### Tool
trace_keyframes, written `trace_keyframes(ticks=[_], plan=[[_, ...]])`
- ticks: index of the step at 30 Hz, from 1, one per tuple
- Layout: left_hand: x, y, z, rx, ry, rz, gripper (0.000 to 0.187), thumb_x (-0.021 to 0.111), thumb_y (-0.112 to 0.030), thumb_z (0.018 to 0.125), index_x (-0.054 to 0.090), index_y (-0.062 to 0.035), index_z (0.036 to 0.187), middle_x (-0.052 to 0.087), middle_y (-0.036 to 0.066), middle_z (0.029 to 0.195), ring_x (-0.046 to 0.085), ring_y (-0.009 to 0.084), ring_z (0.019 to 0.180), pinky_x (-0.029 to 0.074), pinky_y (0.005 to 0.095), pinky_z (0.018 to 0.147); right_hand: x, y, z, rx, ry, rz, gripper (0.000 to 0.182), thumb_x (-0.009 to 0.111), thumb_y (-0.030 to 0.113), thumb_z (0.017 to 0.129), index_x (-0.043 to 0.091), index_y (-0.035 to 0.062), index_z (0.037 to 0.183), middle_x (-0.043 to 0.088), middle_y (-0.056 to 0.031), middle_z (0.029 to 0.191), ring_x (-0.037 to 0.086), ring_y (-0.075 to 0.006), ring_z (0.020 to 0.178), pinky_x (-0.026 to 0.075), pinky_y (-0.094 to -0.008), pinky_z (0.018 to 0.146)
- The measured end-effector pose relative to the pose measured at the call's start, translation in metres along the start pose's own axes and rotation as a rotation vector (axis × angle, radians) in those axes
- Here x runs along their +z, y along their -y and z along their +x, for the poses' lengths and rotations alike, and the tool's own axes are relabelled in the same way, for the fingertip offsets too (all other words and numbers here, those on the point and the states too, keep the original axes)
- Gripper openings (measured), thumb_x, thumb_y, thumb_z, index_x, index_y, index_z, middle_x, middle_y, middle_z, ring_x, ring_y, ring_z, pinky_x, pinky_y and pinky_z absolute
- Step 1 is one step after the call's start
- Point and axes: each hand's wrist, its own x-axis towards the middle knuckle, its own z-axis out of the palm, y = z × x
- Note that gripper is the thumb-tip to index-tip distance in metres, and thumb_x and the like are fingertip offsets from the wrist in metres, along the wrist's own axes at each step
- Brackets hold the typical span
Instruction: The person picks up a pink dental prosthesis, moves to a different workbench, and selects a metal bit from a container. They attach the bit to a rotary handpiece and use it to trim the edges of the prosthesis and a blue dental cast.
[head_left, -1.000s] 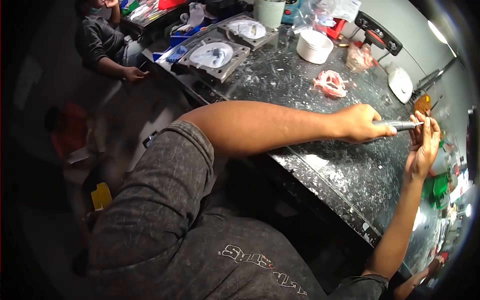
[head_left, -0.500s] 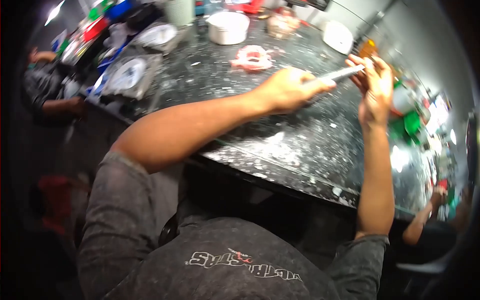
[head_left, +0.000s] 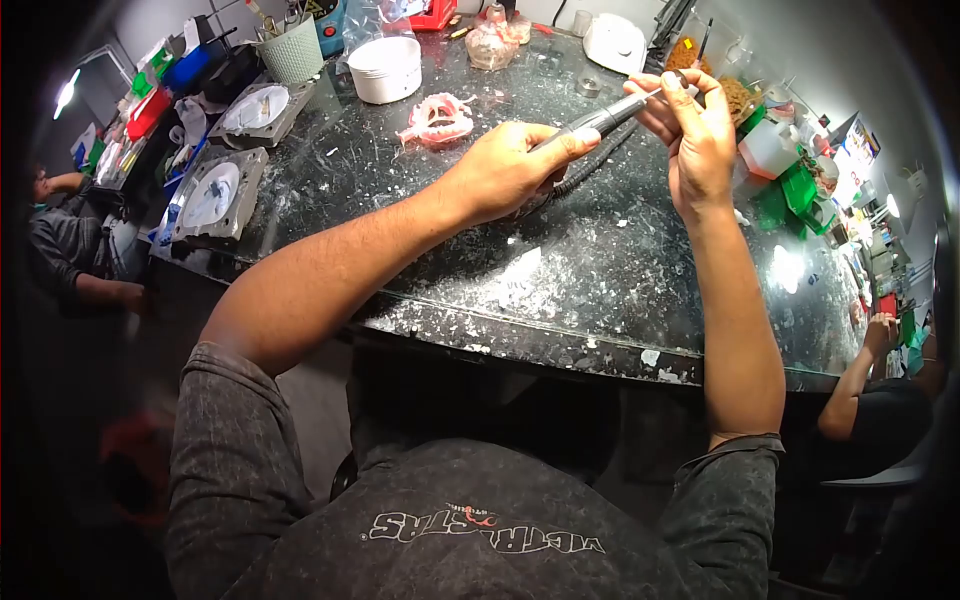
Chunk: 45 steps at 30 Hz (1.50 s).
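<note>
Both forearms are stretched over a black, white-speckled bench (head_left: 560,300), the left one slanted across it, the right one raised nearly straight. By the left hand (head_left: 510,165), a slim dark-grey metallic pen-shaped handpiece (head_left: 615,110) is gripped, its tip tilted up and rightward above the bench. The right hand (head_left: 703,150) is held palm inward with fingers curled at that tip; whether anything is pinched there cannot be told, since the tip is partly hidden by the fingers. A dark ribbed hose (head_left: 590,165) is seen beneath the handpiece. Beyond the left hand, one pink ring-shaped piece (head_left: 436,120) is found, with one white round tub (head_left: 385,72) behind it. Farther left, two grey metal mould blocks with white discs (head_left: 218,196) are set side by side. One white rounded device (head_left: 615,42) is placed near the wall. Two other people are seen, one at each side.
</note>
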Motion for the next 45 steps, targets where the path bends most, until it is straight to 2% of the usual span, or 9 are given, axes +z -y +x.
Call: trace_keyframes(ticks=[12, 14, 17, 23, 26, 29, 35, 39, 45], plan=[[0.003, -0.001, -0.002, 0.067, -0.053, -0.08, 0.04, 0.063, -0.046, 0.093, 0.055, -0.0083, 0.08, 0.046, -0.005, 0.056, 0.044, 0.0045, 0.046, 0.034, 0.0221, 0.042, 0.021, -0.008, -0.012, 0.037, 0.022, -0.192, 0.039, 0.067, 0.029, 0.093, 0.047, 0.0025, 0.113, 0.067, -0.0157, 0.105, 0.068, -0.0189, 0.088, 0.059, -0.0314, 0.072], [0.006, 0.001, -0.002, 0.157, -0.105, 0.187, 0.04, 0.071, -0.042, 0.088, 0.056, -0.006, 0.093, 0.049, -0.005, 0.061, 0.047, 0.0043, 0.05, 0.037, 0.0213, 0.046, 0.022, -0.006, -0.017, 0.228, 0.143, -0.481, 0.044, 0.067, 0.046, 0.091, 0.058, 0.004, 0.082, 0.06, -0.0038, 0.075, 0.053, -0.0099, 0.061, 0.045, -0.0274, 0.053], [0.012, -0.014, -0.015, -0.028, 0.207, -0.274, 0.025, 0.066, -0.028, 0.091, 0.055, -0.0058, 0.086, 0.048, -0.003, 0.058, 0.043, 0.0059, 0.045, 0.033, 0.0235, 0.042, 0.038, -0.005, -0.03, 0.139, 0.195, -0.455, 0.051, 0.061, 0.048, 0.094, 0.063, 0.008, 0.062, 0.041, 0.0087, 0.052, 0.035, -0.0043, 0.049, 0.026, -0.0266, 0.045], [0.006, -0.024, -0.022, -0.122, 0.717, -0.811, 0.032, 0.06, -0.031, 0.093, 0.052, -0.0092, 0.071, 0.042, -0.002, 0.049, 0.037, 0.0067, 0.038, 0.028, 0.0251, 0.037, 0.036, 0.018, -0.036, 0.209, 0.306, -0.172, 0.041, 0.057, 0.039, 0.097, 0.061, 0.0068, 0.072, 0.049, 0.0071, 0.062, 0.042, -0.0042, 0.056, 0.03, -0.0234, 0.051], [0.011, -0.045, -0.024, -0.01, 0.144, 0.098, 0.042, 0.062, -0.045, 0.092, 0.06, -0.0035, 0.094, 0.06, 0.006, 0.071, 0.06, 0.0146, 0.064, 0.048, 0.0298, 0.058, 0.045, 0.004, -0.031, 0.119, -0.034, -0.143, 0.042, 0.055, 0.04, 0.098, 0.059, 0.0073, 0.071, 0.048, 0.0068, 0.06, 0.043, -0.0047, 0.054, 0.032, -0.0239, 0.05], [-0.005, -0.046, -0.073, 0.597, -0.425, 0.677, 0.053, 0.067, -0.041, 0.089, 0.056, -0.0013, 0.122, 0.059, 0.015, 0.113, 0.058, 0.0202, 0.108, 0.047, 0.0328, 0.089, -0.001, 0.001, -0.007, 0.578, 0.394, -0.582, 0.053, 0.056, 0.05, 0.094, 0.042, 0.0154, 0.058, 0.034, 0.0061, 0.049, 0.03, -0.0077, 0.041, 0.023, -0.0279, 0.041], [-0.161, -0.026, -0.205, 0.259, -1.032, 0.392, 0.043, 0.069, -0.024, 0.088, 0.055, -0.0035, 0.124, 0.056, 0.008, 0.125, 0.055, 0.0173, 0.112, 0.044, 0.0306, 0.094, 0.006, 0.005, -0.01, 0.806, 0.53, -0.894, 0.052, 0.058, 0.046, 0.089, 0.053, 0.0062, 0.055, 0.038, 0.0025, 0.046, 0.036, -0.0113, 0.04, 0.027, -0.0312, 0.041], [-0.306, 0.025, -0.27, -0.115, -0.656, 0.796, 0.056, 0.07, -0.023, 0.085, 0.049, -0.0085, 0.135, 0.05, 0.008, 0.138, 0.045, 0.0234, 0.13, 0.034, 0.0419, 0.109, 0.005, -0.011, -0.015, 0.515, 0.563, -1.403, 0.057, 0.056, 0.045, 0.083, 0.06, -0.0078, 0.061, 0.055, -0.0217, 0.055, 0.062, -0.0296, 0.054, 0.047, -0.0424, 0.059], [-0.359, 0.039, -0.295, -0.28, -0.345, 0.496, 0.092, 0.074, -0.011, 0.072, 0.03, -0.0166, 0.153, 0.042, 0.007, 0.15, 0.036, 0.0211, 0.139, 0.031, 0.0348, 0.111, 0.05, 0.04, -0.053, 0.201, 0.331, -1.522, 0.05, 0.067, 0.045, 0.087, 0.057, -0.0029, 0.081, 0.059, -0.0182, 0.076, 0.056, -0.0344, 0.07, 0.045, -0.0427, 0.069]])
